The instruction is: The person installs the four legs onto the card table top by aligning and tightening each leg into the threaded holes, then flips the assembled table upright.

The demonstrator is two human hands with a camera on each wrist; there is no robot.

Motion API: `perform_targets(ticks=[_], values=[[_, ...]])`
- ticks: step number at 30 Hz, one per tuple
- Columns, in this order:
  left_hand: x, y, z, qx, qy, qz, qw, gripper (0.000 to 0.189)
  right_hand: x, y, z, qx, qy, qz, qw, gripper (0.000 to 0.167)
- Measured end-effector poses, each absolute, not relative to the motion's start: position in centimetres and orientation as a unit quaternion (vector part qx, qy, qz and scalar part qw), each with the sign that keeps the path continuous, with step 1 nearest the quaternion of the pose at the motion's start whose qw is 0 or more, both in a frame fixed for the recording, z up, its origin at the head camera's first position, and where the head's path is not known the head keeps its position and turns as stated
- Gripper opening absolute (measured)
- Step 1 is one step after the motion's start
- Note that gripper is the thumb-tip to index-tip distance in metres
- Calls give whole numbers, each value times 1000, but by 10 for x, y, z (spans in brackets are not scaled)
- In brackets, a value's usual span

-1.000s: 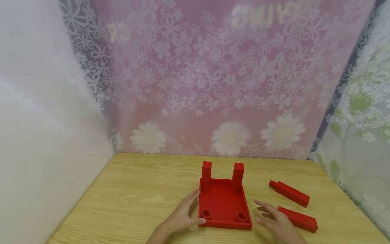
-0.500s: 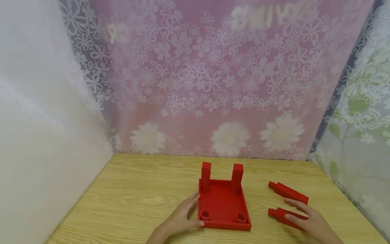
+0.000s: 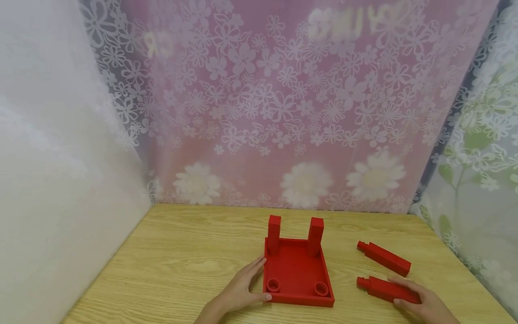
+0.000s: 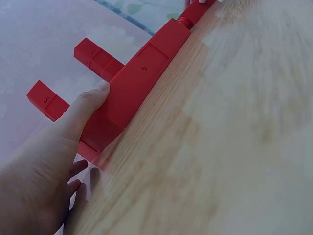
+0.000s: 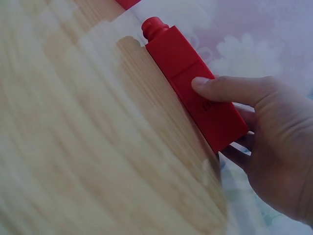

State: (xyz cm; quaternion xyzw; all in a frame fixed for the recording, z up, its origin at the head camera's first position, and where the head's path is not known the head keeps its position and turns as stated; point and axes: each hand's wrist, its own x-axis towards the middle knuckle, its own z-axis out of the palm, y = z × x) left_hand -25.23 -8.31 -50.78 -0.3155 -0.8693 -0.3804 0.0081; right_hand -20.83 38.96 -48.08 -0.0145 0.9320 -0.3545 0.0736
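One red bar (image 3: 383, 289), toward the right edge of the table (image 3: 174, 265), is pinched by the right hand (image 3: 425, 303); the left hand (image 3: 238, 290) (fingers spread) touches the red tray (image 3: 297, 272) midway between side edges.

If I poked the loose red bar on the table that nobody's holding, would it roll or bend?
The loose red bar probably won't roll easily, because its long sides look flat. It seems stiff, lying straight with crisp edges. It might slide, since its surface looks smooth.

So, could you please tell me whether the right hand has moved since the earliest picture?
Yes, the right hand moved rightward, farther from the red tray.
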Motion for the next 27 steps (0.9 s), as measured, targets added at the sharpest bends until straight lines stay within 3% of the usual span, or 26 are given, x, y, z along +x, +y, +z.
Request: perform_targets(ticks=[18, 27], values=[[-252, -83, -508, -309, -871, -382, 2, 88, -210, 384, -477, 36, 927, -365, 75, 76], [-252, -83, -508, -307, -870, -385, -2, 88, -210, 365, -456, 1, 928, -366, 69, 63]])
